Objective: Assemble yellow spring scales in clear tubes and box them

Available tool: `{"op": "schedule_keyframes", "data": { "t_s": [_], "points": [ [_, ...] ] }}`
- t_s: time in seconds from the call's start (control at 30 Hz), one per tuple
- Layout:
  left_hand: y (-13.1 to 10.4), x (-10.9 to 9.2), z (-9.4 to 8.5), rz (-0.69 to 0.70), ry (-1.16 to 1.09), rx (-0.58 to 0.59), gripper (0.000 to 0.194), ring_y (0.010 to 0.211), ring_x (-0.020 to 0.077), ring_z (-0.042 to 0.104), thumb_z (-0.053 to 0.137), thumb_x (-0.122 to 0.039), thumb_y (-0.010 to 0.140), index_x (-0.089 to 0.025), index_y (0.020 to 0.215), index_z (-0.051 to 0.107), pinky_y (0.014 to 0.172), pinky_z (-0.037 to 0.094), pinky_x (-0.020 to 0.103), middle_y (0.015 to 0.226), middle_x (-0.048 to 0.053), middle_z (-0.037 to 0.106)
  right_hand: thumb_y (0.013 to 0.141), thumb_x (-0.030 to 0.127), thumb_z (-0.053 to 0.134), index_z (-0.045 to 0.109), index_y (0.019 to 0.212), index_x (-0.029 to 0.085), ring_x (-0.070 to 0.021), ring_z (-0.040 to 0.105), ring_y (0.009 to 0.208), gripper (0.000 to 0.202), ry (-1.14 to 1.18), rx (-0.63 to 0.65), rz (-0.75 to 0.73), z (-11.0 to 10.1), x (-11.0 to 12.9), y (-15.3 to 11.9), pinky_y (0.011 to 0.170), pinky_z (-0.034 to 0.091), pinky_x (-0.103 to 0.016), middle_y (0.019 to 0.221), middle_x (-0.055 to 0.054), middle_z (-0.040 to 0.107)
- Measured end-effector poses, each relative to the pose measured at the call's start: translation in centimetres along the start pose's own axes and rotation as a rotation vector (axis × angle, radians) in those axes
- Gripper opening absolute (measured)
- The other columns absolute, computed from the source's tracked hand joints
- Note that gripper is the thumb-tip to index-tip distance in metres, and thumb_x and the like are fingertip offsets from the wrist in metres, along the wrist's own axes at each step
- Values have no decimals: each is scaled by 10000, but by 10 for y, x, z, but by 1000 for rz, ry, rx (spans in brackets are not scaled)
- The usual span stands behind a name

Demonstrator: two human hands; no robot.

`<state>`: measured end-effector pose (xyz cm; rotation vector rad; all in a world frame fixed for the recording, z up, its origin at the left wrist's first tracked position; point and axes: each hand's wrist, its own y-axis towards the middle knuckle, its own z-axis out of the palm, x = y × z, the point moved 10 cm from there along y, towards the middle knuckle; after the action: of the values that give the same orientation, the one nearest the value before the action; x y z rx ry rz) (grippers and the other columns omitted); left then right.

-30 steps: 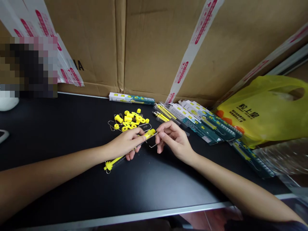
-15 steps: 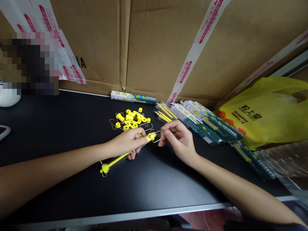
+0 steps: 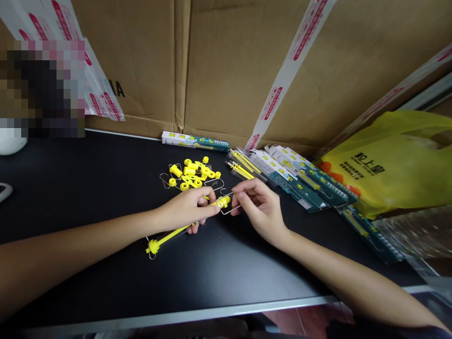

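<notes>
My left hand is closed around a spring scale, a slim clear tube with a yellow rod inside. A yellow toothed end piece with a wire loop sticks out at its lower left. The yellow cap at the other end pokes out past my left thumb. My right hand pinches a bent metal wire loop between thumb and fingers, right beside the cap. Whether the wire's bent ends touch the cap is unclear. Just beyond my left hand lies a pile of yellow plastic parts with wire hooks and springs.
Several white-and-green boxes lie at the right, beside clear-and-yellow tubes. Another box lies against the cardboard at the back. A yellow plastic bag stands far right. A white mouse is far left on the black table.
The wire loop in my right hand has turned and shifted slightly left towards my left thumb, its bent end now beside the cap. My left hand keeps its grip on the spring scale.
</notes>
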<state>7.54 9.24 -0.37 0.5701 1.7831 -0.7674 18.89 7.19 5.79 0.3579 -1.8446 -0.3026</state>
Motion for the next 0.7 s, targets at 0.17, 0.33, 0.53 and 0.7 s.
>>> {"op": "schedule_keyframes", "data": {
  "t_s": [0.17,0.33,0.53,0.7],
  "points": [
    [0,2,0,-32,-19,-1,236,337,72,492,523,-410,874,-203,817,422,307,397,156,553,-84,499,910,297,550,561,915,199,-93,606,505,98,-4,-13,-30,-3,4,1,488,514,-229,666,31,585],
    [1,0,1,-10,-55,9,291,338,69,484,494,-477,886,-197,821,447,314,394,157,543,-78,487,917,301,540,554,918,200,-98,614,504,102,-25,-15,-46,-4,6,0,479,508,-234,680,25,589],
    [0,3,0,-10,-66,11,304,330,70,483,475,-486,896,-198,807,437,308,386,153,529,-79,488,932,212,500,564,953,204,-87,623,538,68,-105,10,-136,-1,11,-4,517,512,-227,735,18,584],
    [1,5,0,-11,-103,32,328,332,72,491,484,-514,887,-197,822,437,304,380,150,542,-72,507,933,188,484,567,957,210,-83,609,530,89,-180,9,-188,-1,15,-5,511,503,-229,750,13,584]
  ]
}}
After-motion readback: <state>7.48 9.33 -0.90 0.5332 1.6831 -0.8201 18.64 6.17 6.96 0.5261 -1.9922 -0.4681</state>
